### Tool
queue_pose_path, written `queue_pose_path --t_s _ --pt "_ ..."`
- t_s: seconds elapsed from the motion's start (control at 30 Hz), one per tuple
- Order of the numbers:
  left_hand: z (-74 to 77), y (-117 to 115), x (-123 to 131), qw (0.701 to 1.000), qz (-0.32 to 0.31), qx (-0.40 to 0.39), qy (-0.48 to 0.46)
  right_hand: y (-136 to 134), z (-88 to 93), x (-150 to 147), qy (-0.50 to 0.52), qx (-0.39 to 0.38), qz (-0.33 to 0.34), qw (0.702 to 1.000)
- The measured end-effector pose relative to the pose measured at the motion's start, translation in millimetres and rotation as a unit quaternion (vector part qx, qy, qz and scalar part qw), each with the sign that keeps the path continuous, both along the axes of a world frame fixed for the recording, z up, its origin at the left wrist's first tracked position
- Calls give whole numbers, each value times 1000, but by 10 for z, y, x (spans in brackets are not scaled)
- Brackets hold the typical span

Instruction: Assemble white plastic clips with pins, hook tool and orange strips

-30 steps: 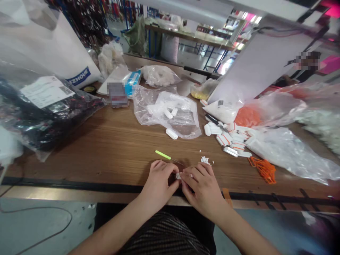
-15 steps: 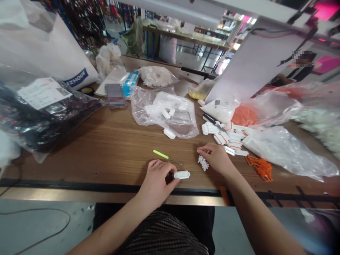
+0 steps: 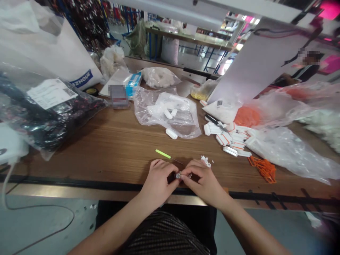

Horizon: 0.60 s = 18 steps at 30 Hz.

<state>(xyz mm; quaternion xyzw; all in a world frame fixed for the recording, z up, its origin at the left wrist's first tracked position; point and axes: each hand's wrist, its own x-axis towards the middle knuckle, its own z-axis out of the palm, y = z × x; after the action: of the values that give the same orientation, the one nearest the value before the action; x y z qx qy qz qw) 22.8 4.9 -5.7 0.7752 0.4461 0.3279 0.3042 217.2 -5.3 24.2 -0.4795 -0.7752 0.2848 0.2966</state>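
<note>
My left hand (image 3: 158, 179) and my right hand (image 3: 202, 178) meet above the wooden table's front edge. Between them they pinch a small white ribbed plastic piece (image 3: 177, 175), mostly hidden by my fingers. Just beyond my right fingers lies a little heap of white plastic bits (image 3: 205, 161). A thin tool with a neon green handle (image 3: 163, 153) lies on the wood above my left hand, its metal tip pointing towards my right hand.
A pile of white plastic pieces with orange stripes (image 3: 230, 139) and orange plastic strips (image 3: 262, 169) lie to the right. Clear plastic bags (image 3: 170, 117) and a bagged dark patterned fabric (image 3: 50, 113) cover the table's far side. A white board (image 3: 255, 67) stands behind.
My right hand has moved back from the white bits to join my left hand on the white piece. The piece is now mostly covered by my fingers.
</note>
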Motion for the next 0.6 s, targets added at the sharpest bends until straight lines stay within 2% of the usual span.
queue_pose_path --t_s 0.2,0.43,0.6 --pt "-26 -16 -7 1000 1 0 -5 -11 -68 -29 -67 64 -1 996" --pt "-46 -18 -9 1000 4 -15 -7 -6 40 -47 -154 93 50 982" --pt "-14 -18 -5 1000 9 -15 -3 -17 38 -21 -135 125 50 982"
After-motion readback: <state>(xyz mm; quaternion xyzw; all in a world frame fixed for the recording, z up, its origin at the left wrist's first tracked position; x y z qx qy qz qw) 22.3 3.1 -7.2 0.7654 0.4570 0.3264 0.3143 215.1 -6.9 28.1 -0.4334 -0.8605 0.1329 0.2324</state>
